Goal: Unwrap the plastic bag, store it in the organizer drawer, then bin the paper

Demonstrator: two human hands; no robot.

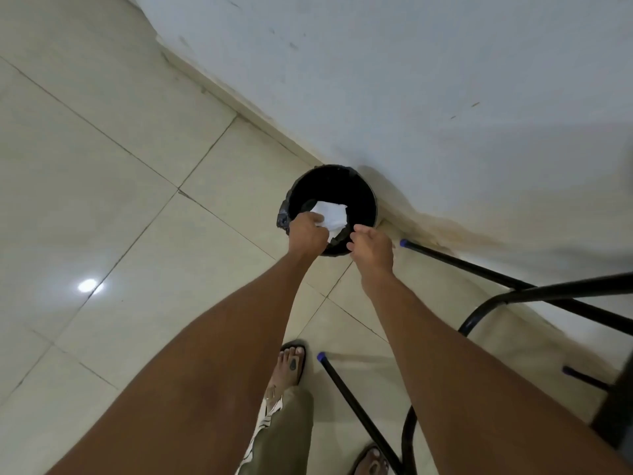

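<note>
Pretty much at the last step. Left hand [307,233] pinching the white paper [331,217] right over the mouth of the black bin [368,197] by the wall; right hand [373,246] loosely open, empty. No plastic bag or drawer visible, presumably sorted. Just needs dropping in.

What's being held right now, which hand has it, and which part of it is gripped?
The left hand holds the white paper by its near edge, over the black bin. The right hand holds nothing.
</note>
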